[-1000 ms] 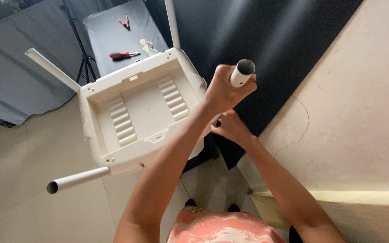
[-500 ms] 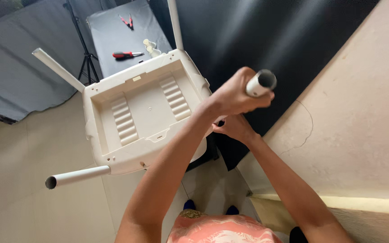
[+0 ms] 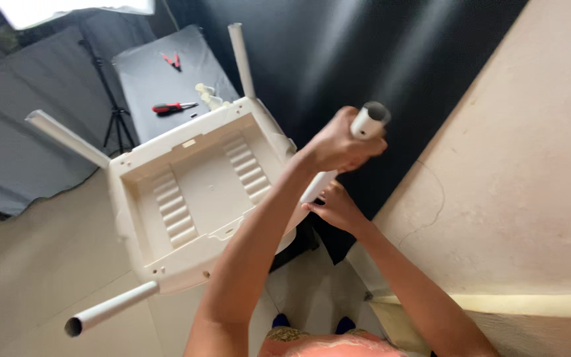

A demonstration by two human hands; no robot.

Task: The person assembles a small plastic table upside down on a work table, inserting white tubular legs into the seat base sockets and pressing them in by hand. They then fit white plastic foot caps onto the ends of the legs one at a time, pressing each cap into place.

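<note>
Since the earlier picture, the white tubular leg point(image 3: 365, 129) in the person's grip has swung further toward 2 o'clock, and the upturned stool has slid down and left in view. That leg stands at the stool's corner nearest the person, its open end uppermost, slanting up toward 1 o'clock. The left hand point(image 3: 338, 144) is wrapped tight around the leg just below its open mouth, fingers curled shut on it. The right hand point(image 3: 338, 208) sits lower, at 6 o'clock from the left, fingers pinched on the leg's lower part where it meets the seat; the joint itself is hidden by the hands.

The white plastic stool point(image 3: 196, 195) lies seat-down, its ribbed underside facing up like a shallow tray; nothing lies in that hollow. Three more legs are seated in the other corners: one point(image 3: 67, 139) pointing to 10 o'clock, one point(image 3: 240, 59) to 12 o'clock, one point(image 3: 110, 307) to 8 o'clock.

Beyond the stool at 11 o'clock, a dark table point(image 3: 160, 86) carries a red-handled screwdriver point(image 3: 173, 106), small red pliers point(image 3: 171, 61) and some pale small parts point(image 3: 207, 96). A black tripod point(image 3: 110, 109) stands left of the table.
</note>
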